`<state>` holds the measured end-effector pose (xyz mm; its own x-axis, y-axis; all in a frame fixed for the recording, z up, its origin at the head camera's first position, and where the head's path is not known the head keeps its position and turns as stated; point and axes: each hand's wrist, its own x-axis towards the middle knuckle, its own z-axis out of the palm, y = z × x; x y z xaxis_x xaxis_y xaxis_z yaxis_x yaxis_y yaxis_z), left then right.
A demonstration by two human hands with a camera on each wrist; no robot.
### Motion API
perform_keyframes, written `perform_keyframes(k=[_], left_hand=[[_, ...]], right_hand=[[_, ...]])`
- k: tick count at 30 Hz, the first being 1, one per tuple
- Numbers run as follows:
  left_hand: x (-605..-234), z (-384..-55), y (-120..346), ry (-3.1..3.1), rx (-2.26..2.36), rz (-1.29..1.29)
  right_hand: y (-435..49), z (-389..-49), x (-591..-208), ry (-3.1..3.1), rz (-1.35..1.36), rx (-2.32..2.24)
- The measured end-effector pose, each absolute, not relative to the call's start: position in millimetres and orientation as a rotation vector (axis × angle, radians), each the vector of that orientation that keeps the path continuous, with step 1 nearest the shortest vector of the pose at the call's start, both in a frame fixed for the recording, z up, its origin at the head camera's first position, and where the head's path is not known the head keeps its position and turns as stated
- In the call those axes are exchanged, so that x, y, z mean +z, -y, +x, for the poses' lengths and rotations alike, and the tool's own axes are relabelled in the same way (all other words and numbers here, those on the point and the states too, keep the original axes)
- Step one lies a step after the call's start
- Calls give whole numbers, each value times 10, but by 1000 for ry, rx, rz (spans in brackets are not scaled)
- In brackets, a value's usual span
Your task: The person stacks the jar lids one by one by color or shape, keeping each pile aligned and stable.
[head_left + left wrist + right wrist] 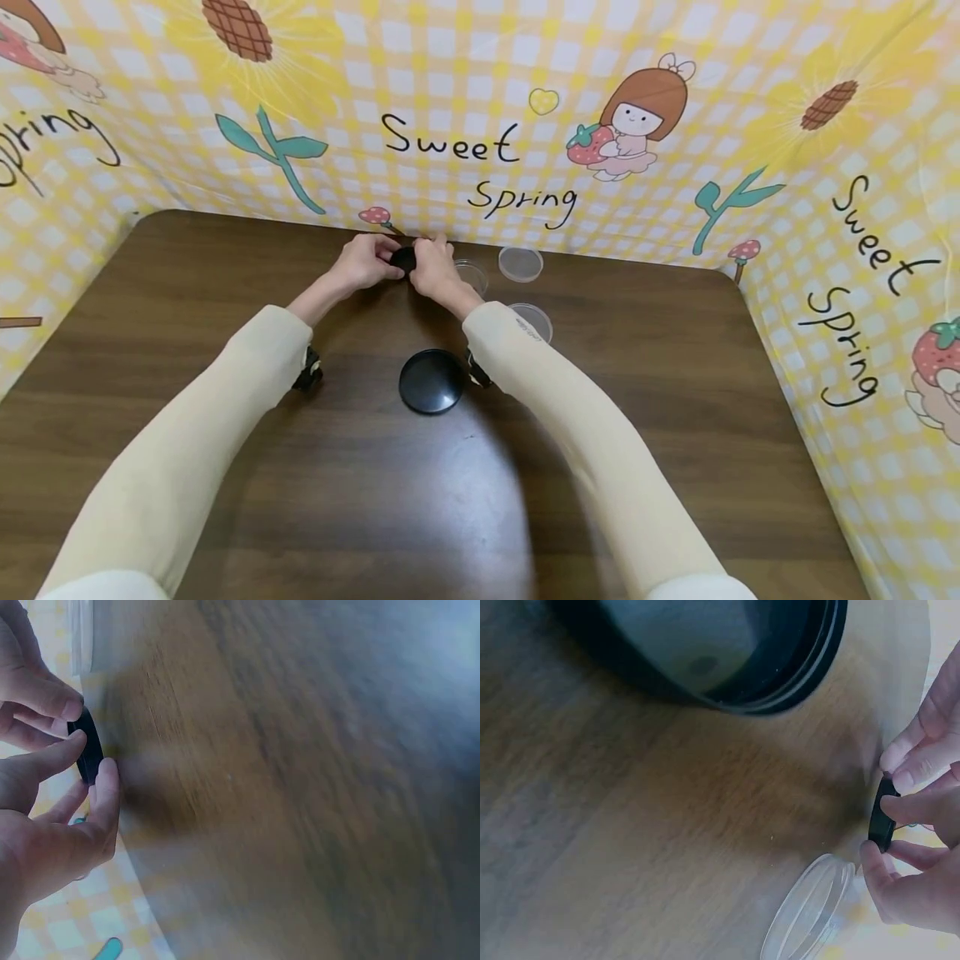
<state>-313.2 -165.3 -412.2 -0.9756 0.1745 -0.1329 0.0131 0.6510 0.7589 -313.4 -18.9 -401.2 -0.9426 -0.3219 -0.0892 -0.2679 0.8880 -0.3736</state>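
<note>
A small black disc (403, 260), thin from the side, is held between both hands near the far edge of the table. In the head view my left hand (363, 262) pinches its left side, and my right hand (433, 267) pinches the right. The left wrist view shows the black disc (91, 754) tilted on edge, thumbs against one face. Fingertips of both hands grip the black disc (883, 816) in the right wrist view too. Just right of the hands lies a clear round dish (472, 277), partly covered by my right hand.
A larger black round dish (432, 382) with a raised rim sits on the wooden table (360, 483) between the forearms. Clear round pieces, one at the back (520, 263) and another (534, 320) partly behind the right sleeve, lie to the right. Patterned cloth (450, 83) hangs behind the table.
</note>
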Motion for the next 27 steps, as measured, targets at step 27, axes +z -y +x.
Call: perform_keyframes(k=[27], left_hand=[[-4000, -2486, 1715, -2626, 1310, 228]], right_hand=[[-5, -2591, -3910, -2807, -577, -935]])
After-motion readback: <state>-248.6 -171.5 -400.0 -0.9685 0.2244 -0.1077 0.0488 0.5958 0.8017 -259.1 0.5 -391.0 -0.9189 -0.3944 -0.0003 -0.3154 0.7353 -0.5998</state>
